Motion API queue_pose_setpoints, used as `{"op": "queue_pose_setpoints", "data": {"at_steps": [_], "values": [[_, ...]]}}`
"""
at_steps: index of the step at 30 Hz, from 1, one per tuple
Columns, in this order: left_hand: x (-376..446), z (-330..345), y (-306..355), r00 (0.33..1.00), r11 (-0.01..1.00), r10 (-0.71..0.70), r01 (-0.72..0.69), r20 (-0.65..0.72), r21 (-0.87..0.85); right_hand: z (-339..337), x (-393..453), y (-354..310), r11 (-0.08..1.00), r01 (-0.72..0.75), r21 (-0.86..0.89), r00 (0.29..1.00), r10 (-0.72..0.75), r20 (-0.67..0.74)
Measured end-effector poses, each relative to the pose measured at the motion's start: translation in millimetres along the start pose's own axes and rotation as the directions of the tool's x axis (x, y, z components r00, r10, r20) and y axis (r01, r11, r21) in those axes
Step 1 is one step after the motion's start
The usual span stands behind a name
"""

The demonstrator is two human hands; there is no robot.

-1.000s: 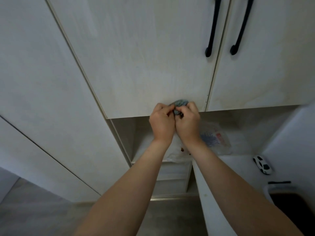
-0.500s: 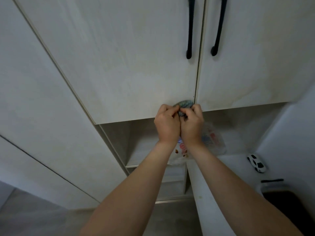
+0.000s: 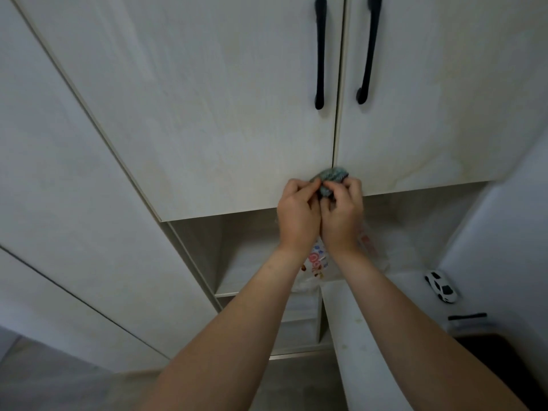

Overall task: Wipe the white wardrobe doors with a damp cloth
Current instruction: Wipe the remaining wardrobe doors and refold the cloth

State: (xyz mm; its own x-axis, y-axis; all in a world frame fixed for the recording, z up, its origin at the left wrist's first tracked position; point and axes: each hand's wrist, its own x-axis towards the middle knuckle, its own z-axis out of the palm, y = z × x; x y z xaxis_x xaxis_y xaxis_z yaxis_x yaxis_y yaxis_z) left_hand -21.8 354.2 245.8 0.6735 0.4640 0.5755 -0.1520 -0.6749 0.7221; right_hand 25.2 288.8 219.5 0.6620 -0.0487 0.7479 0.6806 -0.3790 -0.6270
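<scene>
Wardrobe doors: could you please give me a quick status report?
Left hand and right hand both pinching bunched green cloth. Cloth at seam, bottom edge of white wardrobe doors. Nothing in the way.

The wardrobe doors [image 3: 237,114] present a matt, pale wood-grain laminate with faint yellowish staining, the handles [image 3: 319,54] a smooth black semi-gloss finish, and the cloth [image 3: 332,175] a coarse greenish weave.
</scene>
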Motion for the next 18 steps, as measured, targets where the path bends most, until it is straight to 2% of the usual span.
{"op": "queue_pose_setpoints", "data": {"at_steps": [3,6,9,12,15,18], "values": [[18.9,-20.5,12.6,0.993,0.996,0.087,-0.089,-0.080,-0.019,13.3,18.4,-27.3,1.000,0.003,0.000,0.998,-0.003,-0.060],[27.1,-50.0,0.0,0.981,0.993,0.112,-0.107,-0.159,0.042,33.6,12.4,-61.0,1.000,-0.004,0.005,1.000,0.004,0.008],[26.8,-89.1,-27.1,0.936,0.996,0.036,-0.004,-0.350,0.093,61.4,-0.2,-100.0,0.993,0.113,0.021,0.992,-0.114,0.062],[23.9,-128.1,-50.8,0.880,0.987,-0.106,0.149,-0.464,0.056,97.4,-20.7,-118.3,0.968,0.216,0.129,0.946,-0.240,0.218],[16.7,-153.6,-64.7,0.870,0.974,-0.189,0.225,-0.456,0.027,106.6,-35.6,-133.9,0.968,0.202,0.151,0.920,-0.240,0.309],[5.8,-155.1,-67.0,0.906,0.984,-0.162,0.178,-0.392,0.005,91.9,-38.6,-132.2,0.977,0.107,0.186,0.958,-0.151,0.243]]}}
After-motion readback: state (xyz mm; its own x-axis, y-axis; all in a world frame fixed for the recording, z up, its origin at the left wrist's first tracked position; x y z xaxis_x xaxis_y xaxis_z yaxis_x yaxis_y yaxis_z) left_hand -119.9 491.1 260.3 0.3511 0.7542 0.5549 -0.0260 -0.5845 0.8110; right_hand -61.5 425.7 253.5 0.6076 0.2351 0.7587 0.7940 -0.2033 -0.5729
